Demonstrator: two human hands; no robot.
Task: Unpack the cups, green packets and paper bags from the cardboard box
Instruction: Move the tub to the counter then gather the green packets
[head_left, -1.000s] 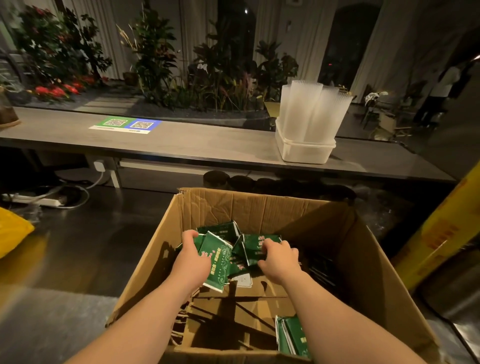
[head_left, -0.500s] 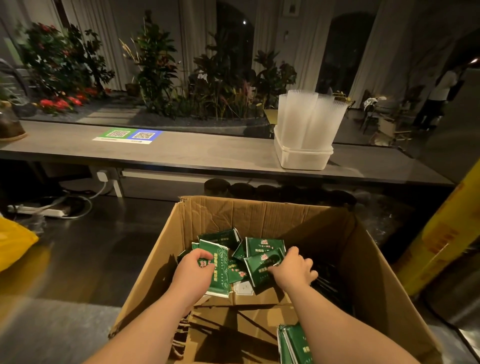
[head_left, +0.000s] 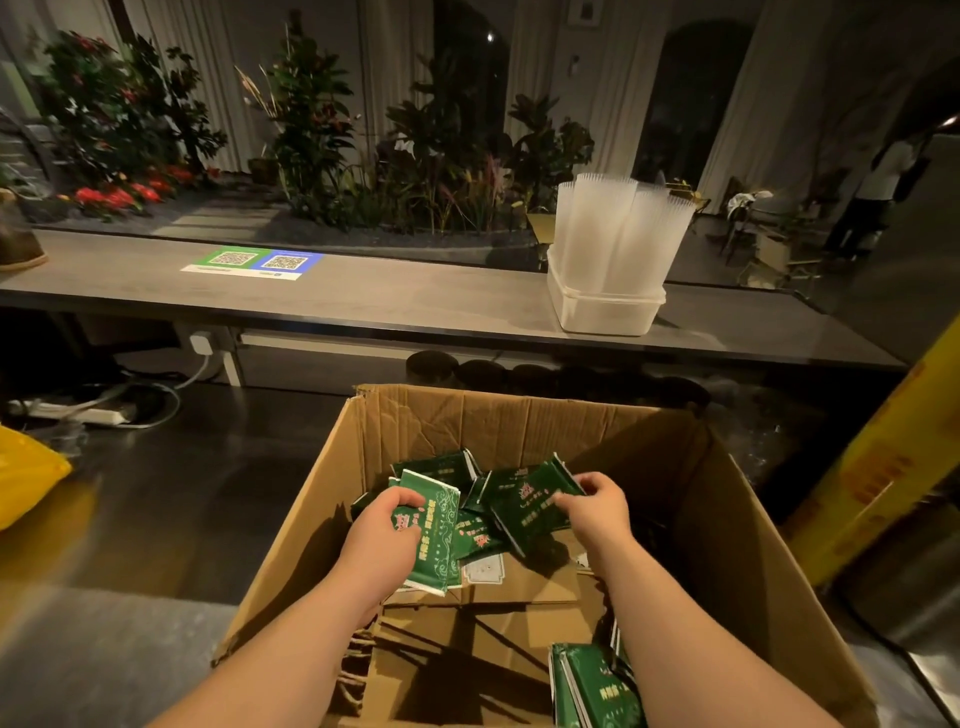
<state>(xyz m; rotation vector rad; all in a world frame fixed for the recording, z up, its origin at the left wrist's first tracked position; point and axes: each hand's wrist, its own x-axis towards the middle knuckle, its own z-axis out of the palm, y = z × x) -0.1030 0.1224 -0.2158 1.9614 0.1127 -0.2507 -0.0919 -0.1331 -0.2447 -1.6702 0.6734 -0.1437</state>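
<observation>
- Since approx 0.5 s ago: has drawn right hand (head_left: 597, 512) up & rightward, tipping one flat green printed packet (head_left: 530, 499) off the heap; has kept left hand (head_left: 382, 540) in much the same spot.
- Clamps left hand on another green packet w/ white trim (head_left: 434, 540), fingers curled over its top left corner – prob. to steady it while collecting more.
- Pinches w/ right hand too, thumb & fingertips closed on the tipped packet's right edge; takes it by the edge prob. for want of other purchase on sth so flat.
- Between both hands: loose heap of identical green packets (head_left: 475, 535), inside open brown cardboard box (head_left: 519, 421), toward far wall, lying on flat brown paper bags w/ twisted-cord handles (head_left: 467, 649).
- Near right corner of box: second bundle of green packets (head_left: 592, 686), on edge, untouched.
- Beyond box: translucent ribbed plastic cups (head_left: 618, 228) in tall stacks, standing in white plastic tub (head_left: 605, 312) on long grey counter (head_left: 363, 296) – prob. parked there to stay upright & out of the way; cups seemingly done.
- Step in hand, as judgement: gathering packets 2-handed for a batch lift-out; must clear these first to get at bags beneath.
- Progress est.: cups out, packets mid-way, bags not yet touched.
- Risk, IMO: slick packets slipping from an edge pinch & dropping back in; needs firmer stack before lifting.
- Also on counter, left: blue/green QR-code sheet (head_left: 254, 262).
</observation>
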